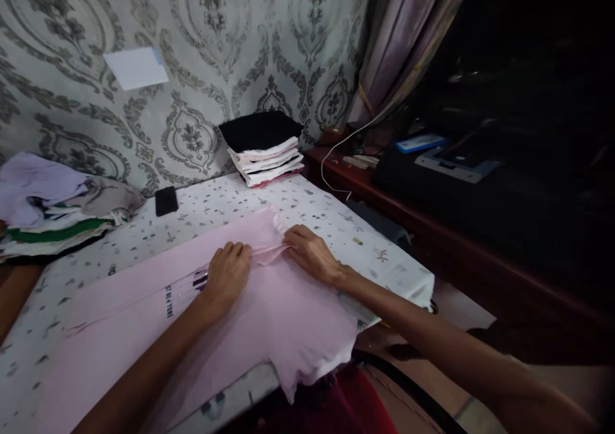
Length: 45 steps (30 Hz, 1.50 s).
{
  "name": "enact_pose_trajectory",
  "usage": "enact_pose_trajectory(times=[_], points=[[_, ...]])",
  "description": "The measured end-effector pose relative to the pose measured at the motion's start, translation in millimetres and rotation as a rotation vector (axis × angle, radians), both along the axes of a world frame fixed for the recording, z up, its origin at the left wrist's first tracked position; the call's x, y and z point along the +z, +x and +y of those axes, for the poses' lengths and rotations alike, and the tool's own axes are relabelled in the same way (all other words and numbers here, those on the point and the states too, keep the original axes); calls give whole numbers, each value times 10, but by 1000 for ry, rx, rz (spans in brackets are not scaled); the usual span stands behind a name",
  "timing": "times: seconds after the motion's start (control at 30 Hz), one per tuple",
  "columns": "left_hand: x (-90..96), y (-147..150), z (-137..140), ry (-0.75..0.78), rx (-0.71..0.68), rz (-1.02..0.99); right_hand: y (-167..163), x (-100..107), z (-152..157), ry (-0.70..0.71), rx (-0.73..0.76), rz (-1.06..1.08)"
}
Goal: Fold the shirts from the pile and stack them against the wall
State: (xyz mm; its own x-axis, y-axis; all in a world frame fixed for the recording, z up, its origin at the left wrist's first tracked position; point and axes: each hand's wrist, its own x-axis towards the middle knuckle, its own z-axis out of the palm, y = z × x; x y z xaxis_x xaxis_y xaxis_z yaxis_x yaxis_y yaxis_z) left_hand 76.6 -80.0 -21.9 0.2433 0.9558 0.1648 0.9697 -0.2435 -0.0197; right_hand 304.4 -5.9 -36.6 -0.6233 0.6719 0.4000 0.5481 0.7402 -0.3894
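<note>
Left hand (pixel 229 274) and right hand (pixel 311 253), slightly apart, both pinch gathered cloth of pink shirt (pixel 307 319). Dark lettering (pixel 169 301) reads "ST NEW YORK", start lost in fold.

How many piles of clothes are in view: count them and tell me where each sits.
2: a neat folded stack at the back of the table, by the wall, and a looser heap cut off by the picture's left edge. More may be out of view.

Around me a room in a home, ornate patterned wallpaper (pixel 206 11), a mauve curtain (pixel 391 43), folded clothes (pixel 264 151) stacked on the table (pixel 369 226) before me
</note>
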Motion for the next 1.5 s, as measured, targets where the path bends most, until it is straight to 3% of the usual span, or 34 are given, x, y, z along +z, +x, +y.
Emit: enact_pose_trajectory(times=[0.17, 0.4, 0.6, 0.7, 0.83, 0.93, 1.07, 1.23, 1.33, 1.5], points=[[94, -93, -5, -61, 3, -62, 10, -11, -50, 57, 92, 107], [148, -140, -3, -122, -55, -195, 74, 38, -133, -85, 143, -40], [-63, -193, -39, -142, -125, -231, -138, 225, 52, -212, 34, 33], [-237, -174, -150, -211, -207, -172, -382, 101, 334, -188, 72, -78], [-365, -267, -359, -172, -227, -176, -607, -197, 606, -130, 157, -270], [-337, -433, -485, -98, -162, -267, -630, -340, 648, -78, 158, -328], [-176, -528, -503, -3, -136, -379, -610, -375, 624, -48, 140, -340], [-27, -337, -406, -9, -227, -33, -628, -372, 625, -45, 128, -351], [-23, -272, -378, -17, -181, 150, -627, -391, 640, -31, 136, -340], [-19, -297, -312, 21, -94, 255, -611, -431, 659, -17, 149, -320]])
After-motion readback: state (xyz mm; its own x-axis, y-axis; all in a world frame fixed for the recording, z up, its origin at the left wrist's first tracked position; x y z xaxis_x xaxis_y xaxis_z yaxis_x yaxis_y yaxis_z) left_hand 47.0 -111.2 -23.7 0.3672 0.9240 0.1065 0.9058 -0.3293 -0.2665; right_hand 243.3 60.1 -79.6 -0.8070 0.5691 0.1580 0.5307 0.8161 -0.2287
